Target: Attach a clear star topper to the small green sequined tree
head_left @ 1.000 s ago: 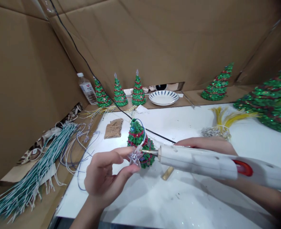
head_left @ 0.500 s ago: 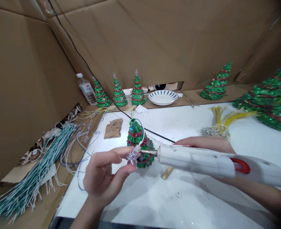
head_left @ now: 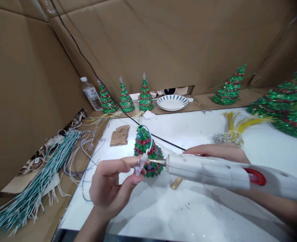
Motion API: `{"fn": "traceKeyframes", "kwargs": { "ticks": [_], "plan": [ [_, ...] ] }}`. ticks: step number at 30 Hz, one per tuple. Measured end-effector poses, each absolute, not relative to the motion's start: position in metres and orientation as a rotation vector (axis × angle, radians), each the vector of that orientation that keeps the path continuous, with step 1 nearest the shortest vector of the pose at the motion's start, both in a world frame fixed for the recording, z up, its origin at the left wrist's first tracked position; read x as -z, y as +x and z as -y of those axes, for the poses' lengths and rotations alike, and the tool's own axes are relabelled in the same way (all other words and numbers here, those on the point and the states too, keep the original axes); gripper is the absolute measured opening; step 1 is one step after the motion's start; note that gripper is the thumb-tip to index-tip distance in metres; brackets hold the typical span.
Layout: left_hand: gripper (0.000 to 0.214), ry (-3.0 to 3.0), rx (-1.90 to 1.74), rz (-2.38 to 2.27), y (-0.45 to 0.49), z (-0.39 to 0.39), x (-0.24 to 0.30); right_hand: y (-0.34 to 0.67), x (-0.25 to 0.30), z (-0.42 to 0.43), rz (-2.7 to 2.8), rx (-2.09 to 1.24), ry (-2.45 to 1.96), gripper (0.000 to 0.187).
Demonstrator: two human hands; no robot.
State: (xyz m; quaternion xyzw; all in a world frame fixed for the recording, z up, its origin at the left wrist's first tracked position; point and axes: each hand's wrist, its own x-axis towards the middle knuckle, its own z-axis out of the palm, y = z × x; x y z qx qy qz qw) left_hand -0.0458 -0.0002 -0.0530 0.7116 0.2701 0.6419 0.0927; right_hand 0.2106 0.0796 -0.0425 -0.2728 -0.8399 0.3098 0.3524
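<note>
My left hand [head_left: 108,188] pinches a small clear plastic star [head_left: 139,165] between thumb and fingers. A white glue gun [head_left: 214,173] with a red trigger is gripped in my right hand [head_left: 216,151], and its metal nozzle touches the star. Just behind the star, a small green sequinned tree [head_left: 147,151] with red bands and a thin wire loop stands on the white table [head_left: 201,208].
Three small trees [head_left: 125,97], a water bottle [head_left: 90,94] and a white plate [head_left: 172,102] line the back ledge. More trees [head_left: 284,107] lie at right beside yellow wires [head_left: 239,126]. A green-white wire bundle [head_left: 37,188] lies left. A black cable [head_left: 163,141] crosses the table.
My left hand has turned the star, so it now shows edge-on instead of face-on. The glue gun has stayed almost still at the star.
</note>
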Motion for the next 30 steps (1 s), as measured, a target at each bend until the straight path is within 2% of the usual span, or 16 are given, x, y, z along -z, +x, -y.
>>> {"fn": "traceKeyframes", "kwargs": {
  "ticks": [30],
  "plan": [
    [0.034,1.973,-1.863,-0.82,-0.0409,0.0053,0.055,0.2043,0.0436,-0.0765,2.149,-0.773,-0.665,0.016]
  ]
}}
